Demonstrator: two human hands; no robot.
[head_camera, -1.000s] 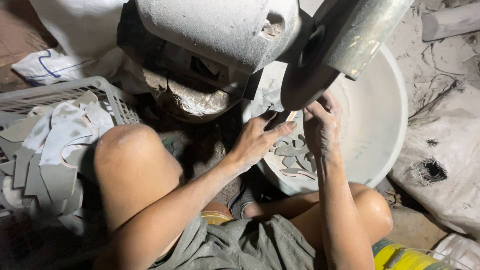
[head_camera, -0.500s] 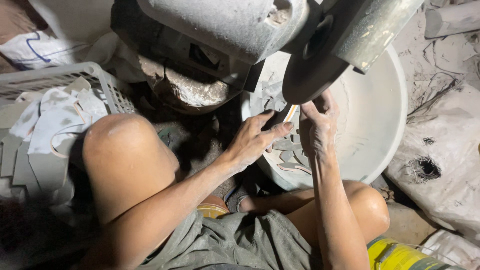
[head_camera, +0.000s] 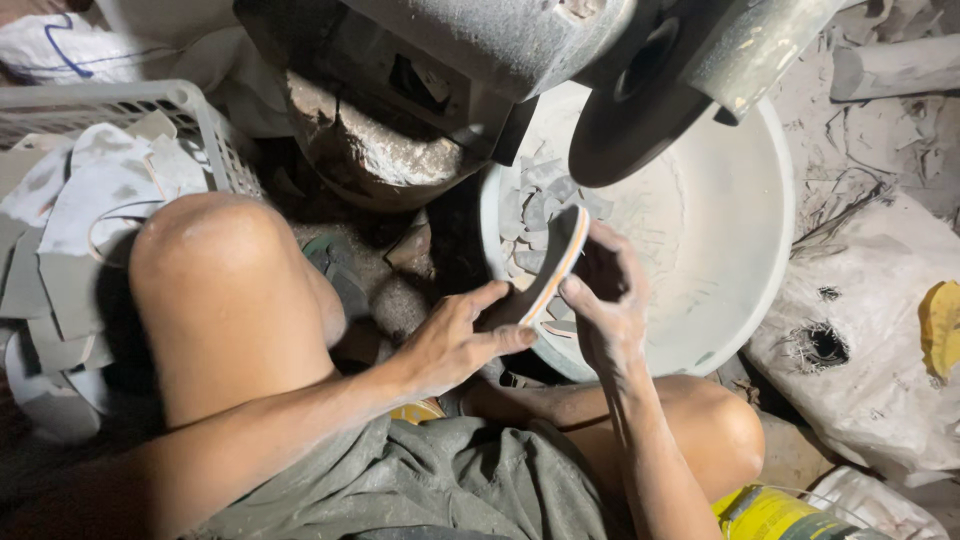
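Both hands, left hand (head_camera: 455, 345) & right hand (head_camera: 600, 310), clamped on our sole piece (head_camera: 558, 262) under grinding wheel (head_camera: 640, 110); fingertips close, a slip could nick 'em.

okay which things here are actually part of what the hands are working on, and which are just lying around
In hand:
- curved sole-shaped piece, held by left hand and right hand
- dark grinding wheel just above it
- white basin holding grey offcuts

Lying about:
- plastic crate of grey cut pieces
- white sacks
- yellow can
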